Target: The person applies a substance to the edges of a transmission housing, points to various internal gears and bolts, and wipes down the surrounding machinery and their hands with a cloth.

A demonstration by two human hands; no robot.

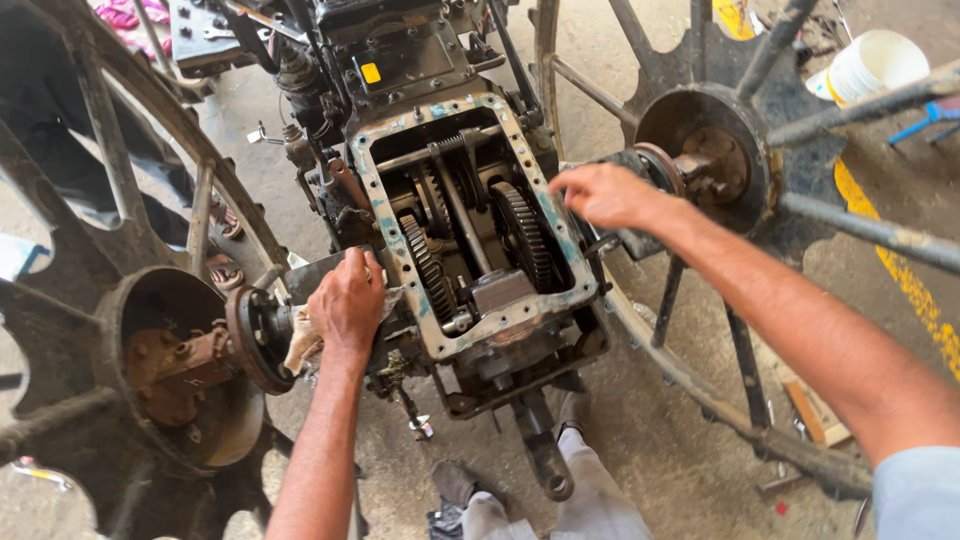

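Open gearbox (480, 225) of a small tractor, seen from above, with its cover off. The housing is a long rectangle whose long axis runs from about 11 o'clock (far end, toward the engine block (385, 50)) to about 5 o'clock (near end, toward the person's feet). A pale gasket rim (560, 215) with bolt holes frames the opening; inside lie several toothed gears (522, 232) and a shaft (462, 212) set roughly along the same axis.

The left hand (348, 300) rests at 9 o'clock from the housing, against its left wall, just inside the left axle hub (255, 335). Its grip is curled, fingers bent downward and pressed onto a dirty cloth (303, 345) bunched between the palm and the metal; the cloth appears held rather than lying loose, though the fingertips are hidden.

The right hand (603, 195) sits at 3 o'clock from the housing, touching or just over the right edge of the rim, between the opening and the right axle hub (700, 165). Its grip is partly closed, fingers drawn together and pointing toward 9 o'clock; motion blur prevents telling whether anything small is pinched in it.

The right hand is nearer the gears; the left is outside the opening. Cage wheels (120, 300) of steel spokes flank both sides. A white bucket (875, 62) stands at 1 o'clock on the concrete floor (660, 440), and loose wood scraps (815, 410) lie at 4 o'clock.
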